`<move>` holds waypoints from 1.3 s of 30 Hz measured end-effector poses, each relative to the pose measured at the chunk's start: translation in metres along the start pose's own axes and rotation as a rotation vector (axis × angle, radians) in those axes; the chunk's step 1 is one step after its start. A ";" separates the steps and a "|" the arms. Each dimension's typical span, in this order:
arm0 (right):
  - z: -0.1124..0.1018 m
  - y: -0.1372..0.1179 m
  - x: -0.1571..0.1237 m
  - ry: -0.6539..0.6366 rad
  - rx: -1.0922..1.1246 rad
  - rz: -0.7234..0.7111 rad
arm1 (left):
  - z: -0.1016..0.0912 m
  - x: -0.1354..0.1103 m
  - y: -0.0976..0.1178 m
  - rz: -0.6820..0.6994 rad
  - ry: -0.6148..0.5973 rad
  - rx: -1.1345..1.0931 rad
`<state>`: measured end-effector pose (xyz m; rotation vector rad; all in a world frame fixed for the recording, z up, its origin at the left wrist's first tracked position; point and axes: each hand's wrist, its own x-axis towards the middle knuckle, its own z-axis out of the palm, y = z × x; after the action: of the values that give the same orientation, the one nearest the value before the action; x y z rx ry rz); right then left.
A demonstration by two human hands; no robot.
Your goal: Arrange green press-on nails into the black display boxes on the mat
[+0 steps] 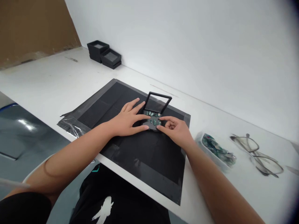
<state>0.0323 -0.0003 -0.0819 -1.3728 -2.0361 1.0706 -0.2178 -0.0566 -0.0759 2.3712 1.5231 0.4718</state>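
Observation:
A small black display case (153, 126) lies on the dark mat, its framed clear lid (158, 100) tilted up at the back. Inside sit several green polished stones (154, 122), some in a row along the rear edge. My left hand (127, 119) is open with its fingers spread, thumb and index finger reaching over the case's left side. From the right, my right hand (176, 127) has its thumb and index finger around a green stone (159, 123) at the case's right edge, the other fingers curled. That stone is partly hidden by the fingertips.
A black mat (140, 155) is taped to the white table (53, 77). At the right stand a clear plastic tub (216, 151) of green stones and a pair of eyeglasses (257, 152). Several black boxes (104, 54) are stacked by the white wall.

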 end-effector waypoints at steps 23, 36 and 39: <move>0.006 0.003 -0.008 0.020 -0.111 -0.041 | -0.003 0.001 -0.006 0.010 -0.021 -0.004; 0.009 0.001 -0.011 0.059 -0.033 -0.057 | -0.002 0.002 -0.007 0.006 -0.024 -0.002; 0.006 -0.003 -0.014 0.059 0.044 -0.064 | -0.002 0.004 -0.008 0.028 -0.012 -0.039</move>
<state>0.0321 -0.0158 -0.0826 -1.2929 -1.9888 1.0292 -0.2236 -0.0502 -0.0765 2.3646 1.4644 0.4884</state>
